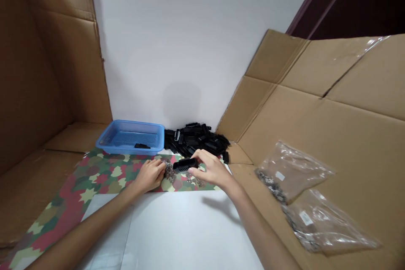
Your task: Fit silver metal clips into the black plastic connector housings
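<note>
My right hand [209,168] holds a black plastic part [185,165] between thumb and fingers, above the patterned sheet. My left hand [152,174] is at the left edge of a small pile of metal pieces [170,171], its fingers closed together; what they grip, if anything, is too small to make out. More small shiny pieces [196,180] lie below my right hand. Behind the hands is a heap of black plastic parts [198,138]. A blue basket [129,149] stands at the back left with one black part [142,146] in it.
A camouflage-patterned sheet [74,183] covers the work surface, with a white board [190,228] in front. Cardboard walls rise at left [72,50] and right [341,135]. Two clear bags [300,168] [332,223] with small metal pieces lie on the right cardboard.
</note>
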`<state>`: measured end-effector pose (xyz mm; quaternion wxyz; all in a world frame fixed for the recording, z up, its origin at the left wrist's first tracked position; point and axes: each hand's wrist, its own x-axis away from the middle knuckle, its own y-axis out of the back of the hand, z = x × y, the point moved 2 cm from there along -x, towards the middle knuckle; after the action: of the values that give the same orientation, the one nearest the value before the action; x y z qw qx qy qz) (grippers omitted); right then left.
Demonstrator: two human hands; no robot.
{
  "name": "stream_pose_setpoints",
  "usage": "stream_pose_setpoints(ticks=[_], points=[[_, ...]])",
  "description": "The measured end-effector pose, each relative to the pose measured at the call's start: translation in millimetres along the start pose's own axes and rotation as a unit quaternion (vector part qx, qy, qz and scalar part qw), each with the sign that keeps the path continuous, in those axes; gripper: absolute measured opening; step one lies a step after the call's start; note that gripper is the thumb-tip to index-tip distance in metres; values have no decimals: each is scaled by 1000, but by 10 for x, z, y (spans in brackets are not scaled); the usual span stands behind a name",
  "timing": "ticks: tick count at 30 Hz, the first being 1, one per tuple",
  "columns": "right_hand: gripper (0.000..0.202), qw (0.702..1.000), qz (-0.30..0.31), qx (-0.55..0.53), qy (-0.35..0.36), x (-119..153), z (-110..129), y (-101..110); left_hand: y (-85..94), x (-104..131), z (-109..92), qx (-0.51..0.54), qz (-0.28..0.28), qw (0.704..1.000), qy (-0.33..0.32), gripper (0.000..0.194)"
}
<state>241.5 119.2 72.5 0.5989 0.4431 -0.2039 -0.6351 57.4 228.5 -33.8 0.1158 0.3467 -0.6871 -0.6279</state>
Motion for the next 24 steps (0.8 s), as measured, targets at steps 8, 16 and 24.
stream_pose_setpoints(ticks=[8, 16, 24], points=[[14, 999, 9, -18, 43, -317, 117, 81, -26, -23, 84, 99, -19, 993, 56, 15], [13, 995, 32, -89, 29, -471, 137, -41, -49, 3, 146, 187, -49, 978, 75, 16], [16, 991, 33, -126, -6, -449, -18, -150, -74, -25, 182, 241, -32, 965, 102, 5]])
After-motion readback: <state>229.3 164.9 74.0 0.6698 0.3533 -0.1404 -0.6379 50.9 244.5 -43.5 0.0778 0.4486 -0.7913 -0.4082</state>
